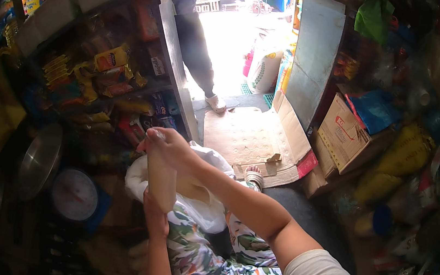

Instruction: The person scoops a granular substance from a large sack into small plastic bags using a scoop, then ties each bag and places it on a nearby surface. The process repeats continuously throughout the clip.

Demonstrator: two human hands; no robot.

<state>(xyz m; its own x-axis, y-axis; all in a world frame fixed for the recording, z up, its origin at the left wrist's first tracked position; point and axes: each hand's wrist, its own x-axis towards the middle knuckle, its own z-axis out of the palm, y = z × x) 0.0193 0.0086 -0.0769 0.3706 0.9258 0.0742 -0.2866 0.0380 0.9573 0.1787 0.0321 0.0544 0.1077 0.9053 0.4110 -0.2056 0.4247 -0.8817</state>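
Note:
A long clear plastic bag (161, 177) packed with pale tan material stands upright before me. My right hand (169, 144) grips its gathered top, with a little loose plastic showing above the fingers. Against the bag's lower side is my left hand (156, 213), supporting it; the bag hides part of its fingers. Just behind and beneath it, a white plastic sack (210, 216) gapes between my legs. Inside the sack lies more tan stuff (193, 188), too blurred to identify.
At left are a dial scale (75, 194), a round metal pan (40, 160) and shelves of packaged snacks (110, 60). Flattened cardboard (241, 134) covers the doorway floor, where a person (194, 43) stands. Cartons (344, 132) are stacked at right.

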